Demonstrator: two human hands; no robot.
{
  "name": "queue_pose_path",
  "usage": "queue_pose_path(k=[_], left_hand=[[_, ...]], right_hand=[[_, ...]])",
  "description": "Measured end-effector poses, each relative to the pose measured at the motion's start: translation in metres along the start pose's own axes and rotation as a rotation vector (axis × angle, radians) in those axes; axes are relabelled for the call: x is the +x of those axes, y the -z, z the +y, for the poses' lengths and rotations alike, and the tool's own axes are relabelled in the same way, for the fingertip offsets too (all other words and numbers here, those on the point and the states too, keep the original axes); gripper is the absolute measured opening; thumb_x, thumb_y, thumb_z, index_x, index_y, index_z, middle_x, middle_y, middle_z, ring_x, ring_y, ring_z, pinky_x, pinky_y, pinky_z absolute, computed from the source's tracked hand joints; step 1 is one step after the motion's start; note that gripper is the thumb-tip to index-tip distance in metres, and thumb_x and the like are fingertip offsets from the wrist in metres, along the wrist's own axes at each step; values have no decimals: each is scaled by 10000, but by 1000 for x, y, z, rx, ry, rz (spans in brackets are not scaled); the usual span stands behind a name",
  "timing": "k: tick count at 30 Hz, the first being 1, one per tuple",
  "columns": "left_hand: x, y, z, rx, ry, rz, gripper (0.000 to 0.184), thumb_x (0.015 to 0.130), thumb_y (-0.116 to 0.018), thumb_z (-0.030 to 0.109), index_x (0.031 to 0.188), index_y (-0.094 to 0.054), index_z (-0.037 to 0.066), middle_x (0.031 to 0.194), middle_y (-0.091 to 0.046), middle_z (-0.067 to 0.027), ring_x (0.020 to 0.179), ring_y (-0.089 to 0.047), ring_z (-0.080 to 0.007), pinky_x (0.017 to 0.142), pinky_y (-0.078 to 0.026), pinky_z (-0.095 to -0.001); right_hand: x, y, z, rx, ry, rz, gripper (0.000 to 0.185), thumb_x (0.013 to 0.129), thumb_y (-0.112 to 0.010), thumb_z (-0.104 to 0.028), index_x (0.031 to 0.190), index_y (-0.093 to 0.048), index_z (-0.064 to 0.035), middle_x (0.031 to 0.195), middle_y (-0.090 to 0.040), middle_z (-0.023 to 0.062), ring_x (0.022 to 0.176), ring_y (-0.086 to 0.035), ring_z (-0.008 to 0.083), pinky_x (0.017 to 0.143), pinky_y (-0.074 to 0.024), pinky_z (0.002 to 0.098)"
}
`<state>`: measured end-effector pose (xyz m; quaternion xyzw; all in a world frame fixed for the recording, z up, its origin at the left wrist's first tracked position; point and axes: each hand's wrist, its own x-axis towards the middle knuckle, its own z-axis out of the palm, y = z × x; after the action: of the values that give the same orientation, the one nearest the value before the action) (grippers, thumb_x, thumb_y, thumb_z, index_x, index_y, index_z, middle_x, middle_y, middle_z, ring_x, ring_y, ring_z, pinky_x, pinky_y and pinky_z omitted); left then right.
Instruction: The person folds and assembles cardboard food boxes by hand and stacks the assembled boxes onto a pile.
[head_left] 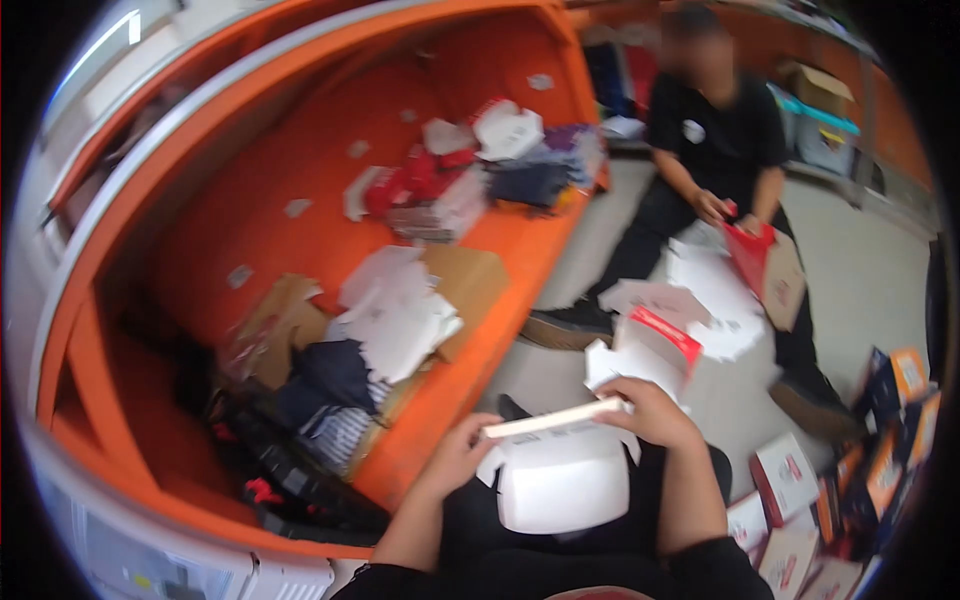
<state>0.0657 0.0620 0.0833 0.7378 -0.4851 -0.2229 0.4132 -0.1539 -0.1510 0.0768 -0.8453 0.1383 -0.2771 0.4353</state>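
A white cardboard box (565, 490), partly folded with its flaps sticking out, rests on my lap. My left hand (463, 452) grips the left end of its raised far edge, fingers closed on the card. At the other end of that edge, my right hand (648, 408) is closed around the corner. The wall between the two hands stands upright, while the near panel lies spread toward me. Just beyond my right hand is an open white and red box (645, 355).
Opposite me a person (715, 140) sits on the floor holding a red item (748, 255). Flat white cartons (715, 295) lie between us. An orange shelf unit (440, 425) on the left holds cardboard (400, 315) and folded clothes (345, 440). Finished-looking boxes (785, 475) pile up at lower right.
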Motion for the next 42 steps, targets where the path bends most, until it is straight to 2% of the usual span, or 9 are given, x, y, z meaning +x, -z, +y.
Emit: queue_pose_path(k=[3, 7, 8, 13, 16, 22, 24, 32, 42], left_hand=[[-6, 4, -6, 23, -34, 30, 168, 887, -525, 71, 1022, -603, 10, 888, -607, -70, 823, -570, -146, 729, -454, -267], [-18, 15, -2, 65, -68, 263, 203, 876, -473, 32, 1010, -623, 3, 931, -632, -138, 894, -606, -225, 797, -464, -312], [-20, 26, 8, 301, -204, 336, 237, 841, -459, -5, 1009, -627, 2, 925, -635, -141, 900, -607, -251, 816, -463, -329], [-32, 71, -8, 587, -336, 486, 227, 728, -530, -23, 925, -631, 27, 865, -620, -149, 840, -587, -312, 773, -440, -391], [-57, 85, -28, 718, -345, 491, 166, 735, -543, -2, 877, -619, 37, 880, -607, -153, 840, -573, -343, 766, -434, -402], [-95, 69, -53, 465, -57, 362, 386, 740, -471, -95, 1080, -606, 30, 1086, -578, -187, 1041, -554, -334, 923, -419, -378], [-103, 64, -50, 403, 0, 329, 457, 737, -432, -137, 1130, -591, 33, 1147, -561, -192, 1106, -532, -327, 973, -394, -367], [-119, 44, -81, 403, -13, 385, 469, 819, -428, -91, 1271, -413, 32, 1279, -450, -226, 1197, -448, -359, 1017, -347, -374], [-119, 53, -47, 372, 178, 306, 420, 875, -462, 7, 1280, -374, 77, 1145, -566, -222, 1060, -579, -327, 880, -461, -375]], right_hand=[[3, 8, 12, 40, -172, -231, 312, 801, -669, -219, 1070, -633, -66, 949, -658, 110, 834, -609, 218, 765, -473, 322], [1, -8, 12, 216, -122, -289, 257, 883, -563, -208, 1065, -614, -33, 932, -654, 111, 826, -603, 214, 766, -468, 317], [4, -18, 12, 262, -74, -295, 254, 907, -528, -205, 1062, -606, -20, 928, -651, 115, 825, -600, 210, 764, -467, 316], [6, -95, -4, 175, 193, -49, 227, 872, -475, -71, 1049, -614, -42, 1000, -595, 138, 952, -573, 314, 839, -459, 374], [4, -133, -2, 109, 264, -11, 298, 833, -505, -9, 1096, -610, -102, 1132, -572, 118, 1032, -557, 291, 870, -460, 369], [-8, -167, 6, 97, 278, 19, 437, 788, -492, 47, 1172, -584, -139, 1274, -471, 202, 1159, -465, 373, 980, -386, 409], [-13, -172, 9, 90, 218, -67, 550, 743, -500, 63, 1251, -523, -148, 1388, -321, 235, 1263, -351, 385, 1039, -316, 409], [-17, -176, 1, 348, 25, -195, 650, 778, -600, -35, 1354, -330, -168, 1456, -144, 226, 1348, -191, 387, 1077, -273, 391], [-14, -164, -7, 387, -152, -266, 570, 802, -626, -153, 1309, -369, -191, 1231, -377, 188, 1132, -462, 342, 940, -416, 377]])
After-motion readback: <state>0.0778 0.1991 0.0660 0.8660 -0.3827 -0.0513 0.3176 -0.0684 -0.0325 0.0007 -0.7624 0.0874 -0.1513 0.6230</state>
